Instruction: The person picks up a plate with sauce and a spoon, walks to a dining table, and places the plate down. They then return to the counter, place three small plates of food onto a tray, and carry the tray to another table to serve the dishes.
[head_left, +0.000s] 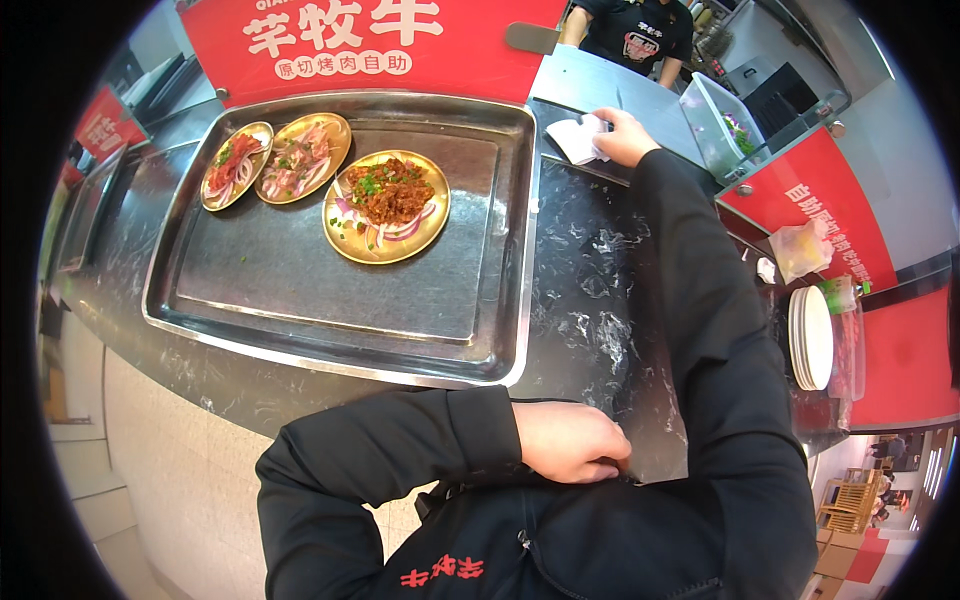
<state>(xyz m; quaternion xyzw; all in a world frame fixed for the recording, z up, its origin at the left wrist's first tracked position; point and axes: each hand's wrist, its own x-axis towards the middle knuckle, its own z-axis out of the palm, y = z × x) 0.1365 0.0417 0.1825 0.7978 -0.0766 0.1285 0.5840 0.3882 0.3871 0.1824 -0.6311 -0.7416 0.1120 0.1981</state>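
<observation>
My right hand (624, 136) reaches to the back of the counter, its fingers pressed on a folded white paper or cloth (576, 140) beside the metal tray's right rim. Close to my body, my left hand (574, 442) rests near the counter's front edge; its fingers are curled and their undersides are hidden. A large metal tray (315, 289) holds three gold-coloured plates. The nearest gold plate (349, 244) bears red-brown seasoned meat on sliced onion with chopped green onion. Behind it to the left stand a plate of paler meat (300, 154) and a plate of red meat (236, 161).
A red sign panel (360, 45) stands behind the tray. A co-worker (637, 34) is across the counter. At the right are a clear plastic bin (716, 127), stacked white plates (811, 337) and a plastic bag (802, 249). Dark marbled countertop (577, 285) surrounds the tray.
</observation>
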